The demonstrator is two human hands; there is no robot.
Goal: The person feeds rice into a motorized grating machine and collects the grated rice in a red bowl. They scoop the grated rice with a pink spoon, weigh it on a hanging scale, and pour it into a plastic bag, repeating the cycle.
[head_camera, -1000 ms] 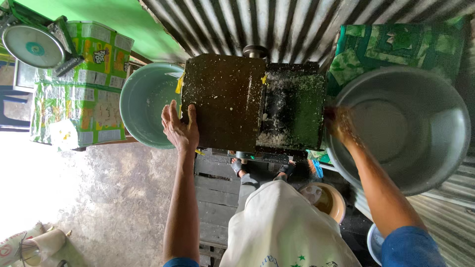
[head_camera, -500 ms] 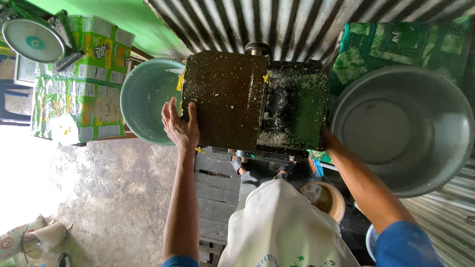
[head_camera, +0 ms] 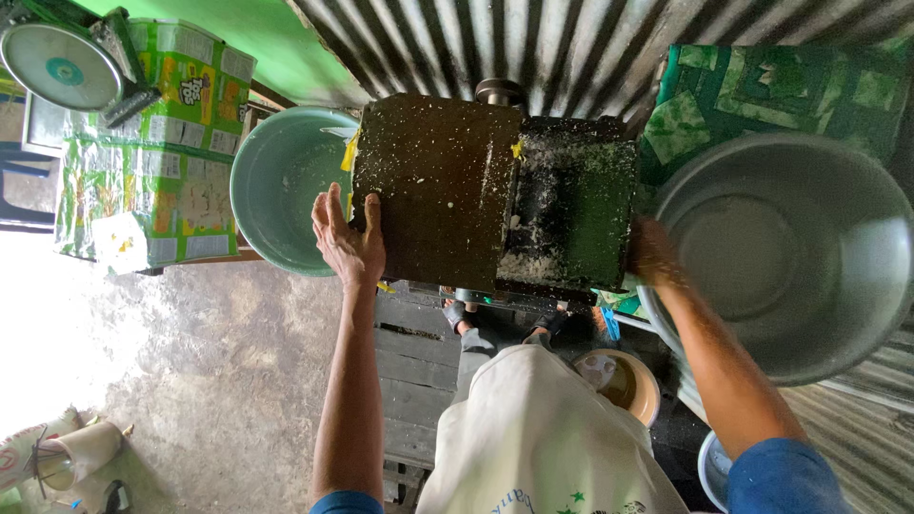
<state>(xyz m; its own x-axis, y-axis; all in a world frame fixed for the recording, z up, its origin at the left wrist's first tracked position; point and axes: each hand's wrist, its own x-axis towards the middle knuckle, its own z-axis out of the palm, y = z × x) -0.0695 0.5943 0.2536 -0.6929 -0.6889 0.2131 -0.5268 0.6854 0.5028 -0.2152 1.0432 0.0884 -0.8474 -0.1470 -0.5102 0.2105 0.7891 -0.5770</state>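
Your left hand (head_camera: 347,238) lies flat, fingers spread open, on the near left edge of the dark, crumb-flecked boxy metal grinding machine (head_camera: 447,190), holding nothing; the machine sits straight ahead of you, between the pale green plastic basin (head_camera: 276,190) on its left and the large grey metal basin (head_camera: 781,247) on its right; its long axis runs left to right, its open, white-flecked hopper (head_camera: 571,205) toward your right side; your right hand (head_camera: 652,257) is nearer that hopper, touching the machine's right edge beside the grey basin's rim, but it is blurred, so its fingers may be curled or open; you cannot tell.
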